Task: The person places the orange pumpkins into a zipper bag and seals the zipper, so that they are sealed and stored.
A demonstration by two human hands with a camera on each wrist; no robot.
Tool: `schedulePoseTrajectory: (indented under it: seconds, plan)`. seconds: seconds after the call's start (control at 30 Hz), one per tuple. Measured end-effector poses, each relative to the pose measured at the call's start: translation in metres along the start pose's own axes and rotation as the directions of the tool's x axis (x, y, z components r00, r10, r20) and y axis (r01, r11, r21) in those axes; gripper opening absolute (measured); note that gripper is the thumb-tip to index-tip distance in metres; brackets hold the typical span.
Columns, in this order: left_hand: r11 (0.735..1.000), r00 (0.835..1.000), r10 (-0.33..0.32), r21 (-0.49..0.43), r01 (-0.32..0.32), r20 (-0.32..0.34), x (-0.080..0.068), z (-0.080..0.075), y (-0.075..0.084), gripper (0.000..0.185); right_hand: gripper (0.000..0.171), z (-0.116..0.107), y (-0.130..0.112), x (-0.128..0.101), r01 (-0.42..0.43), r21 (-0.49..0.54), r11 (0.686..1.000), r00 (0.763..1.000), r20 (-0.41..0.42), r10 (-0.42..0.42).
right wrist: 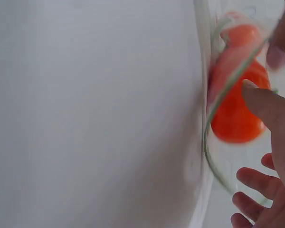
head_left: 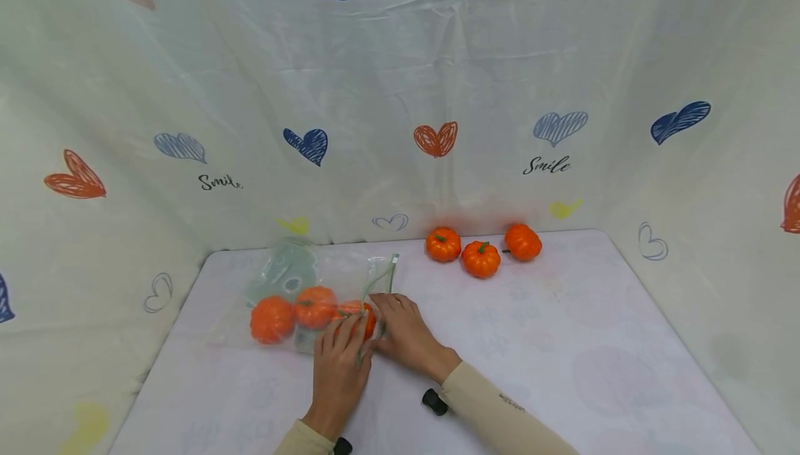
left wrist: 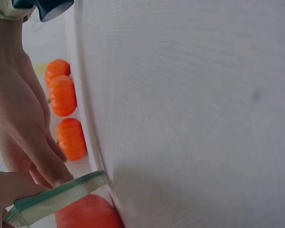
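Note:
A clear zip bag (head_left: 346, 267) with a green zip strip lies on its side at the left of the table. Two small orange pumpkins (head_left: 271, 319) sit deep inside it, and a third pumpkin (head_left: 369, 321) is at its mouth, partly covered by fingers. My left hand (head_left: 340, 365) pinches the near edge of the mouth by the green strip (left wrist: 61, 192). At the right of the mouth is my right hand (head_left: 406, 333); its thumb (right wrist: 266, 102) touches the third pumpkin and its other fingers are spread.
Three more pumpkins (head_left: 480, 259) stand at the back of the white table (head_left: 531, 344), against a curtain (head_left: 375, 94) printed with hearts. A pale green patch (head_left: 284, 274) shows in the bag's far part. Black wrist devices (head_left: 435, 401) sit by both forearms.

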State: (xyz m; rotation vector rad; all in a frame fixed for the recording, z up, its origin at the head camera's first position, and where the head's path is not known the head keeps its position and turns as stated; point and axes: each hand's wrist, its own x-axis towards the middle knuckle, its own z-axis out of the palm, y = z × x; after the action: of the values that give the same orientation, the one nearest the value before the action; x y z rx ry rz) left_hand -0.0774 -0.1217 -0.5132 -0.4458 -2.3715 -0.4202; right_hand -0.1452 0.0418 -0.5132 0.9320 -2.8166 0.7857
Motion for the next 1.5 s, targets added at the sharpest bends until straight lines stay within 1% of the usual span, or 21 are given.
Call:
schedulePoseTrajectory:
  seconds: [0.13,0.23,0.3,0.4,0.5,0.57,0.67,0.8,0.93,1.0,1.13,1.33,1.5]
  plan:
    - [1.000,1.000,0.000,0.001,0.000,0.008,0.000,-0.001,0.000,0.080,0.081,-0.013,0.018,-0.013,-0.038,0.029,0.999,0.998,-0.055,0.040]
    - [1.000,1.000,0.001,0.003,-0.001,0.007,-0.001,0.000,0.000,0.080,0.078,-0.026,0.034,-0.022,-0.108,0.059,0.992,0.989,-0.094,0.113]
    - [1.000,1.000,0.001,0.001,-0.001,0.004,-0.002,0.000,0.000,0.080,0.075,-0.035,0.045,-0.028,-0.160,0.066,0.985,0.977,-0.132,0.167]
    - [1.000,1.000,-0.001,-0.002,0.001,0.000,-0.003,0.001,-0.001,0.081,0.072,-0.048,0.064,-0.036,-0.228,0.046,0.973,0.950,-0.211,0.232]
    - [1.000,1.000,-0.006,-0.009,0.006,-0.002,-0.003,0.001,-0.001,0.081,0.071,-0.060,0.083,-0.042,-0.294,0.018,0.956,0.914,-0.287,0.287]
    - [1.000,1.000,-0.010,-0.009,0.010,0.000,-0.003,0.001,-0.001,0.080,0.070,-0.068,0.094,-0.046,-0.338,0.011,0.941,0.890,-0.323,0.323]
    - [1.000,1.000,-0.015,-0.006,0.015,0.006,-0.002,0.001,-0.001,0.080,0.070,-0.078,0.110,-0.049,-0.399,0.015,0.917,0.858,-0.346,0.379]
    - [1.000,1.000,-0.016,-0.001,0.016,0.008,-0.002,0.001,-0.001,0.080,0.075,-0.089,0.127,-0.051,-0.471,0.028,0.882,0.827,-0.333,0.452]
    - [1.000,1.000,-0.014,0.000,0.014,0.005,-0.002,0.002,-0.001,0.080,0.085,-0.094,0.138,-0.050,-0.530,0.029,0.848,0.807,-0.291,0.514]
    - [1.000,1.000,-0.012,0.002,0.012,0.004,-0.002,0.001,0.000,0.080,0.089,-0.095,0.142,-0.048,-0.546,0.021,0.837,0.803,-0.273,0.530]
    - [1.000,1.000,-0.013,0.006,0.013,0.006,-0.002,0.000,0.001,0.080,0.093,-0.094,0.149,-0.044,-0.554,0.020,0.832,0.804,-0.248,0.541]
    - [1.000,1.000,-0.010,0.015,0.010,0.009,-0.001,0.000,0.001,0.078,0.093,-0.093,0.153,-0.034,-0.573,0.044,0.818,0.794,-0.216,0.568]
    - [1.000,1.000,-0.007,0.013,0.007,0.006,-0.002,0.001,0.000,0.078,0.090,-0.092,0.155,-0.027,-0.589,0.037,0.807,0.788,-0.193,0.584]
